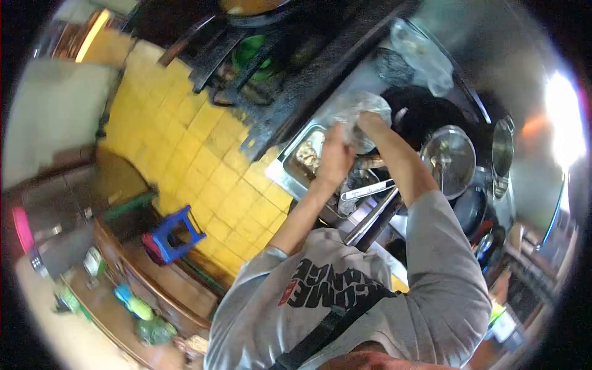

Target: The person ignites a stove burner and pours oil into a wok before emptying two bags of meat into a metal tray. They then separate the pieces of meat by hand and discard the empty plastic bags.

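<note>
A clear plastic bag [364, 105] is bunched between my two hands over the counter. My left hand [336, 157] is closed at the bag's lower left side, beside a metal tray [279, 168] holding pale food pieces [306, 154] in liquid. My right hand [371, 125] grips the bag from the right, its fingertips partly hidden by the plastic. Below the hands lie a silver-handled utensil [368, 190] and a dark plastic bag [354, 182].
Right of my hands are a dark wok [425, 111], a glass lid [450, 161] and a pot [502, 148]. A pan [256, 18] sits upper left over a green basin [253, 58]. A blue stool [176, 234] stands on yellow tiles [203, 166].
</note>
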Motion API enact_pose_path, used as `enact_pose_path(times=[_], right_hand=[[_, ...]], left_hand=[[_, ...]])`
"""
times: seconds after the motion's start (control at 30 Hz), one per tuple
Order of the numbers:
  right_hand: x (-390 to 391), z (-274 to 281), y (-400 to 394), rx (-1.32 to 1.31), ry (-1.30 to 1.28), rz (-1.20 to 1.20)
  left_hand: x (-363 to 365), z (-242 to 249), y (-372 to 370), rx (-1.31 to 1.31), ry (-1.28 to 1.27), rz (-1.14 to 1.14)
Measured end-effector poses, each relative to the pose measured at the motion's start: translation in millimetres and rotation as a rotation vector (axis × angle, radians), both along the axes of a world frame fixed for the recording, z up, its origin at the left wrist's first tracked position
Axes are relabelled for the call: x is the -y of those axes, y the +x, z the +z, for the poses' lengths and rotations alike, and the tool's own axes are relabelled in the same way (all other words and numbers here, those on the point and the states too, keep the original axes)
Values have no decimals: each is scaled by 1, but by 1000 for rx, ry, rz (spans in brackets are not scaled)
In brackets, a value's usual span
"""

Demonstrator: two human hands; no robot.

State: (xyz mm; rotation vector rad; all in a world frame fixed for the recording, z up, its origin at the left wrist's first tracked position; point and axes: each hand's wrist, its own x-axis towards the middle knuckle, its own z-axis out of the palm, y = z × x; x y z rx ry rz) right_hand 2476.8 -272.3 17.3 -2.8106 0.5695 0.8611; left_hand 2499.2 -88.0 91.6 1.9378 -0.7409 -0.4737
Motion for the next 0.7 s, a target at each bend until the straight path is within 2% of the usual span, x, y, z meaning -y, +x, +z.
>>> enact_pose_path(times=[0.07, 0.1, 0.17, 0.43, 0.63, 0.67, 0.7], right_hand=[[3, 4, 0, 19, 139, -425], [-2, 4, 7, 11, 143, -392], [-7, 8, 14, 26, 153, -296], [-23, 34, 25, 141, 164, -61], [-11, 78, 15, 235, 100, -12], [-13, 87, 17, 121, 131, -71], [-14, 97, 17, 6, 166, -129]], left_hand=[[1, 5, -7, 225, -145, 65], [0, 8, -8, 223, -137, 98], [0, 14, -12, -60, -156, 66], [-5, 9, 5, -92, -125, 71], [-5, 3, 20, 66, -36, 91], [-8, 21, 26, 83, -14, 85], [-9, 40, 30, -446, -29, 81]])
